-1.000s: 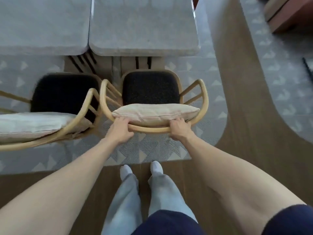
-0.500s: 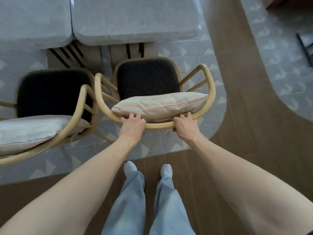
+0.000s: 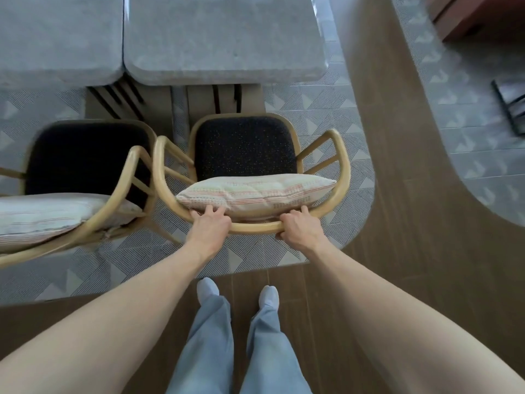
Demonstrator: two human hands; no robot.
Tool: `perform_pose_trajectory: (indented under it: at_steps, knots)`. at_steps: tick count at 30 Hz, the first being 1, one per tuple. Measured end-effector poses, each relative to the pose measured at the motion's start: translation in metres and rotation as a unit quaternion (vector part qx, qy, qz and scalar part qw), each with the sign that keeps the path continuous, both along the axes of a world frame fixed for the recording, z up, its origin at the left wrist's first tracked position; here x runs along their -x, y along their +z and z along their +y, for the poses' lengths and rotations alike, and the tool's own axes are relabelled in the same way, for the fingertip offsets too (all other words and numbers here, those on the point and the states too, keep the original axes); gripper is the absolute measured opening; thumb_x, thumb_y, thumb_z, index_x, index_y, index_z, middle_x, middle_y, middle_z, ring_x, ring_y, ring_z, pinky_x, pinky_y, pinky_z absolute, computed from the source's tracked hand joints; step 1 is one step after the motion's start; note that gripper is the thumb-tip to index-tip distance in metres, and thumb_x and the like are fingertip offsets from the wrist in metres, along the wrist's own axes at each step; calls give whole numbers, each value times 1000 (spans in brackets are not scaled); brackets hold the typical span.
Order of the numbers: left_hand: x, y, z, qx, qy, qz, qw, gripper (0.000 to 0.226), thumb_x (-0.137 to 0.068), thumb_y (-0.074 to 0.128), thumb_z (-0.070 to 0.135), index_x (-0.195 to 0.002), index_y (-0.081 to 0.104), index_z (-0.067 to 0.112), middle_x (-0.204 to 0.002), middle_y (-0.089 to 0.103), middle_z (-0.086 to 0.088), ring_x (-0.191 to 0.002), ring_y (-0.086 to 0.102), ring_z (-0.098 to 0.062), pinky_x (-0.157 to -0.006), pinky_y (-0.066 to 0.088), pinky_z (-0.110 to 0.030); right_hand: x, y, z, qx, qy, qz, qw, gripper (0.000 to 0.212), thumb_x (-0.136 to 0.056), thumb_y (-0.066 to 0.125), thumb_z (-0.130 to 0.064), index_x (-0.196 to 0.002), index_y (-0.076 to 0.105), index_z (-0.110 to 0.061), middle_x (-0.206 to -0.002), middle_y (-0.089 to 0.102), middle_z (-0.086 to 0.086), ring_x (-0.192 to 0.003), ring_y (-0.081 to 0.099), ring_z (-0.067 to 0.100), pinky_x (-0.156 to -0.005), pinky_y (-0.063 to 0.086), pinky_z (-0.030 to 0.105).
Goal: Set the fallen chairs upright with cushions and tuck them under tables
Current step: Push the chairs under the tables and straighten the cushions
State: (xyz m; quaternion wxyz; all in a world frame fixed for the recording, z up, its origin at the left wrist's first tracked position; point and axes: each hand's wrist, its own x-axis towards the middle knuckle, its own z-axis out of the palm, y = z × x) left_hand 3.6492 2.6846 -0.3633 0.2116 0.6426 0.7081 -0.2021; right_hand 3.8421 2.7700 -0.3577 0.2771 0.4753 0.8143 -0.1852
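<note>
- Between the two hands, a short bare stretch of the curved wooden back rail (image 3: 250, 227) shows; it belongs to the right-hand chair (image 3: 342, 166), which stands upright.
- Left hand (image 3: 208, 226) lies over the rail left of that stretch, fingers (image 3: 211, 209) curled forward over the wood and touching the lower edge of the striped cushion (image 3: 255, 194).
- Right hand (image 3: 301, 227) wraps the rail on the other side, knuckles up, thumb tucked beneath the wood; both hands are closed around the rail.
- Just ahead of the grip, the cushion leans against the inside of the backrest, its long edge running from one hand to the other.
- Beyond the cushion lies the dark speckled seat (image 3: 244, 149), all of it in view, its far edge near the slatted table base (image 3: 224, 95).
- Farther ahead, the grey stone-look table (image 3: 224, 38) has its near edge short of the seat, so the chair sits in front of the table and not under it.
- Left of the grip, a second chair (image 3: 136, 177) of the same kind stands upright with its own pale cushion (image 3: 51, 217); its armrest is just beside the held chair's arm, and whether they touch cannot be told.
- Ahead of that chair, another grey table (image 3: 56, 38) abuts the first.
- Below the grip, two feet in pale socks (image 3: 208, 290) stand on the wood floor (image 3: 397, 251), at the edge of the patterned carpet (image 3: 136, 263).
</note>
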Motion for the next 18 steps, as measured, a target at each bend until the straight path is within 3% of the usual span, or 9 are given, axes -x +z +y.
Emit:
perform_pose_trajectory:
  at_steps: [4,7,10,12,14,15,16,18]
  knots:
    - [4,4,3,-4,32,-31,999,23,-94,65,17,-116,68,13,-120,55,-6,-120,50,-30,-105,41,-58,-4,5,1,-1,-5,15,1000,31,-96,59,-23,-123,64,-9,-124,64,11,-121,52,31,-95,53,50]
    - [17,19,0,-2,91,-118,989,30,-94,63,23,-122,68,14,-120,61,-6,-114,57,-27,-100,47,-46,2,22,0,-17,1,32,999,22,-94,53,-17,-110,65,-7,-117,65,11,-112,57,31,-89,54,47]
    - [36,49,-10,-47,204,-225,952,26,-96,60,29,-117,71,19,-120,70,-2,-107,65,-20,-95,54,-39,26,50,4,-12,-1,43,999,12,-93,54,-19,-92,63,-11,-101,71,9,-90,66,28,-71,52,37]
    - [51,73,-20,-100,264,-268,921,33,-98,58,39,-123,69,21,-123,67,3,-113,62,-17,-100,50,-39,50,73,8,-8,1,91,996,22,-96,55,-25,-102,70,-9,-106,73,11,-92,68,28,-72,51,34]
    - [67,98,-29,-171,341,-312,870,36,-100,55,43,-124,69,21,-120,67,4,-115,61,-16,-100,46,-35,78,98,12,-7,1,196,981,36,-98,57,-30,-124,68,-8,-125,69,12,-109,66,28,-87,53,38]
    - [75,112,-34,-215,390,-343,827,34,-101,53,41,-120,70,18,-115,70,2,-113,62,-19,-98,46,-35,93,114,11,0,0,253,967,41,-99,58,-33,-131,65,-9,-131,66,11,-115,64,27,-94,52,39]
    - [83,128,-41,-260,440,-384,769,32,-103,51,37,-116,71,15,-109,72,-2,-110,64,-23,-96,48,-38,108,130,7,8,-4,312,950,44,-99,59,-36,-134,63,-10,-133,65,9,-117,64,24,-96,51,37]
    - [96,157,-62,-332,511,-472,637,33,-106,46,33,-114,69,10,-109,70,-11,-106,64,-28,-93,51,-46,132,160,-6,30,-30,434,900,42,-100,59,-37,-133,63,-12,-129,68,6,-108,65,13,-87,50,22]
